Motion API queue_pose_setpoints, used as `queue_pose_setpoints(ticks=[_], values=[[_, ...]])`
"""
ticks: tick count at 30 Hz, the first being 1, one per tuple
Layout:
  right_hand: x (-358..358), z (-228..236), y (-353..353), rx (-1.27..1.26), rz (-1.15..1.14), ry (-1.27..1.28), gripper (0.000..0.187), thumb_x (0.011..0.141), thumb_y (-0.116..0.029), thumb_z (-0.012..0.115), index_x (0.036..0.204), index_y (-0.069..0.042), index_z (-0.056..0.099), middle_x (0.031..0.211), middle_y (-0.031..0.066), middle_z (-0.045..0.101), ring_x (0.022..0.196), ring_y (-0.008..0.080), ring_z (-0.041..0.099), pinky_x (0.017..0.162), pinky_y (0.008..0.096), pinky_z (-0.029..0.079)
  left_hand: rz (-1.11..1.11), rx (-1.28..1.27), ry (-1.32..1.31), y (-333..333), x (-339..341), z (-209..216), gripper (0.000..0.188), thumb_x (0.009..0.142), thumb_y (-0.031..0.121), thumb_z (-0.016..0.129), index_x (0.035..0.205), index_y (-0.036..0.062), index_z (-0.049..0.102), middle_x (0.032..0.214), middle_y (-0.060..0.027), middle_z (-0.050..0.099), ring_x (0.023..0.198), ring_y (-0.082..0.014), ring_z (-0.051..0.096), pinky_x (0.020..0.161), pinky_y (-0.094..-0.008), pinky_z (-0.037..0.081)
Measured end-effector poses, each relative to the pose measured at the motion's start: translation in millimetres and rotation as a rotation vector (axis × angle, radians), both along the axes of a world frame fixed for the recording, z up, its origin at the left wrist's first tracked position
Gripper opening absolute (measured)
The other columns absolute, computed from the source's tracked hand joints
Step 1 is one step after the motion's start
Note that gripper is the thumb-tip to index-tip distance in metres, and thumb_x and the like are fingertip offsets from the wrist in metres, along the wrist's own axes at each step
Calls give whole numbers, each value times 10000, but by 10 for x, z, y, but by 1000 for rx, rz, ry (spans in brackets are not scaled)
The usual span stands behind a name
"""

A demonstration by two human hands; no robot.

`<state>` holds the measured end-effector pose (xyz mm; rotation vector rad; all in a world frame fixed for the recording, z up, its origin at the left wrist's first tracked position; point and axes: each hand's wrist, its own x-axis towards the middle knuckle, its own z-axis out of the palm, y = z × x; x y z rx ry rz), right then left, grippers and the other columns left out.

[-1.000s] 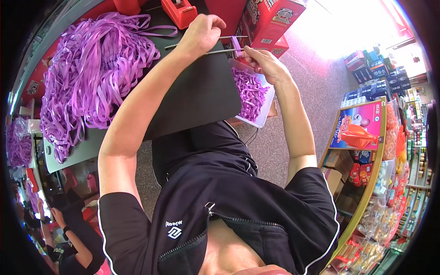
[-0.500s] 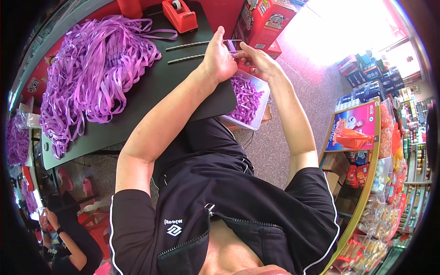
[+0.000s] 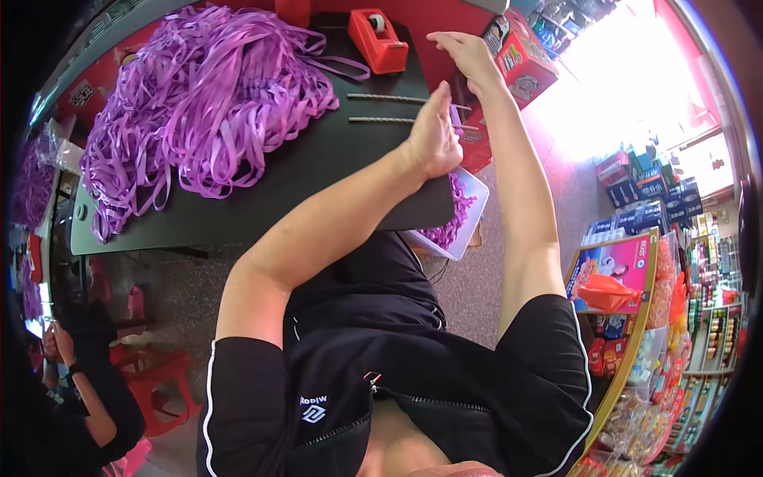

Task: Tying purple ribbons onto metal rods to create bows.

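My left hand is at the right end of the dark table, one digit pointing up and the other fingers curled, partly hidden. A short strip of purple ribbon shows right beside it, apparently gripped there. Two twisted metal rods jut out level from the table, one above the other, passing behind this hand; the strip lies across them. My right hand is raised beyond the rods, fingers stretched to the left, with nothing visible in them. A white bin of cut purple ribbon pieces stands below the table's corner.
A large heap of purple ribbon covers the table's left part. A red tape dispenser sits at the back, with red boxes beyond the right hand. Shelves of packaged goods line the right; another person works at lower left.
My right hand has come off the ribbon by the rods and moved up and away, its fingers straightening. The left hand stays by the rods. The whole view has shifted.
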<state>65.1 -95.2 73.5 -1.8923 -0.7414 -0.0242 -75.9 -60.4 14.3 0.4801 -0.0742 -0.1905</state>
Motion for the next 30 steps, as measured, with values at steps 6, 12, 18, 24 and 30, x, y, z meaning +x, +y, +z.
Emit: queue_pose_setpoints(ticks=[6, 12, 18, 24, 30], values=[[265, 84, 608, -283, -46, 336, 300, 813, -323, 630, 859, -38, 716, 746, 54, 611, 649, 142, 485, 593, 270, 375, 43, -33, 23, -74, -71, 84, 873, 828, 645, 406, 1458, 226, -30, 1490, -179, -158, 1366, -319, -190, 1049, -491, -162], [231, 145, 846, -385, 24, 417, 252, 763, -330, 689, 754, -79, 698, 615, -22, 533, 517, 71, 384, 506, 236, 306, -9, -144, -288, 11, -69, 68, 642, 900, 562, 333, 1437, 246, 182, 1526, -24, 12, 1389, -271, -57, 1056, -513, -129], [302, 107, 739, -238, 39, 530, 256, 775, -343, 688, 677, -120, 610, 557, -103, 444, 428, -4, 282, 391, 175, 174, -8, -63, -161, 28, -128, 131, 739, 883, 596, 338, 1460, 234, 53, 1525, -55, -57, 1384, -280, -122, 1058, -479, -155], [131, 173, 468, -190, 83, 610, 242, 787, -345, 674, 735, -120, 603, 599, -104, 435, 470, 4, 291, 420, 175, 182, -17, -79, -36, 2, -74, 87, 906, 825, 661, 385, 1438, 228, -123, 1471, -137, -250, 1330, -292, -292, 1035, -470, -204], [79, 16, 322, -184, 134, 700, 238, 777, -312, 680, 786, -77, 642, 611, -75, 460, 471, 25, 315, 425, 195, 197, 39, -12, -42, 6, -6, 40, 884, 829, 651, 390, 1452, 227, -73, 1488, -133, -207, 1361, -275, -223, 1060, -471, -152]])
